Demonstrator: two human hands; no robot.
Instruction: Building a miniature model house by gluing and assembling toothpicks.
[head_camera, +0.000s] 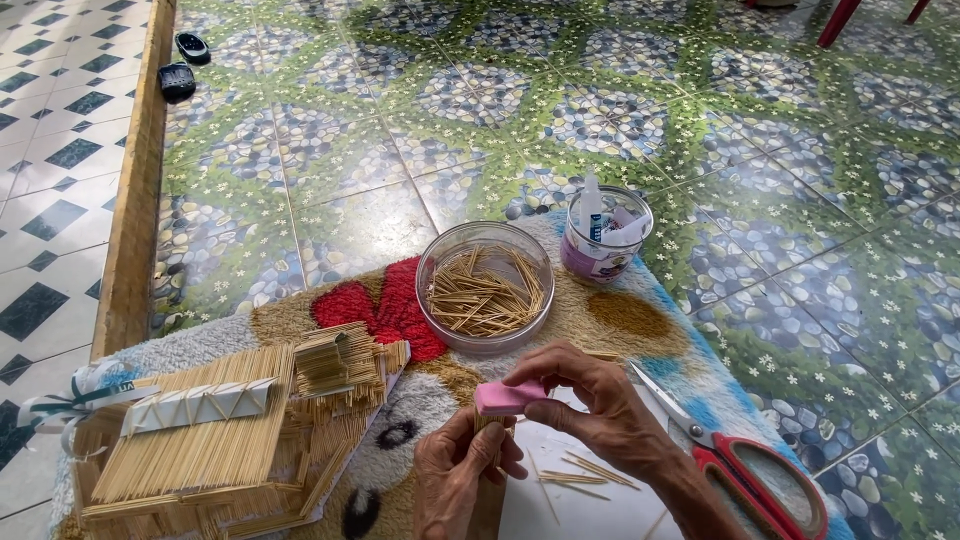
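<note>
My left hand (455, 480) grips a small bundle of thin wooden sticks (492, 424), held upright over a white sheet (580, 505). My right hand (600, 405) holds a pink block (508, 397) flat on top of the stick ends. A few loose sticks (575, 475) lie on the white sheet under my hands. A clear round bowl (485, 285) with many sticks stands just beyond my hands. To the left sits a small house model (230, 430) built from the same sticks.
Red-handled scissors (745, 460) lie at the right on a fluffy patterned rug (620, 315). A small plastic cup (603, 235) with tubes stands behind the bowl. A wooden beam (135, 180) runs along the left; two dark sandals (180, 70) lie at far left.
</note>
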